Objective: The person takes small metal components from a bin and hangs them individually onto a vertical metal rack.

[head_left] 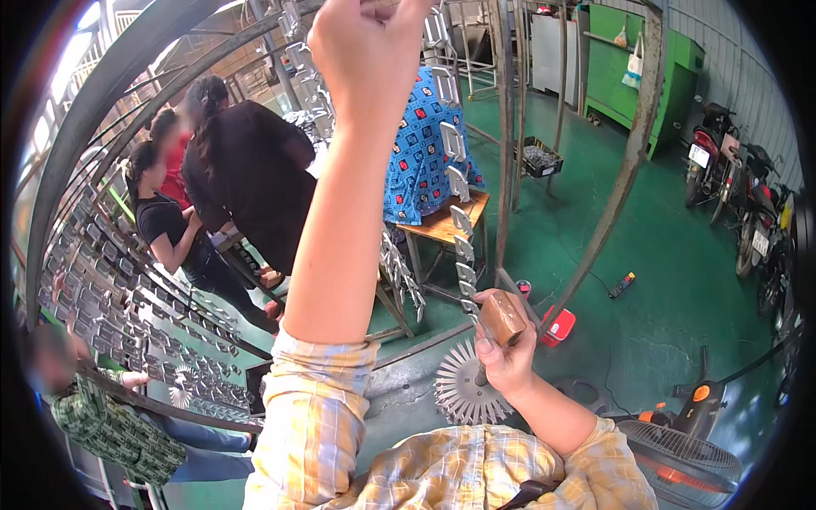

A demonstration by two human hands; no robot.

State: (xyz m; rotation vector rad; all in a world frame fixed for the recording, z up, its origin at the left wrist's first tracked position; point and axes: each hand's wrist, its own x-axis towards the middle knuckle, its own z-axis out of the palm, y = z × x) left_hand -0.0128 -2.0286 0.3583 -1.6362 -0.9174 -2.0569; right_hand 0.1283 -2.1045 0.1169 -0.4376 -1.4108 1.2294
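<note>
Here, the right hand [512, 361] curls closed around a brown block [502, 320] just beside hanging metal plates [464, 250], while the raised left hand [365, 55] is partly cropped, its grip impossible to tell.

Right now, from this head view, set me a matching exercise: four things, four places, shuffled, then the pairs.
Things:
1. brown block
2. left hand
3. motorbikes
4. fan

Places:
A. raised to the picture's top edge
B. low in the picture, right of the person's body
C. in the right hand
D. parked along the wall at right

Pairs: 1-C, 2-A, 3-D, 4-B
</note>
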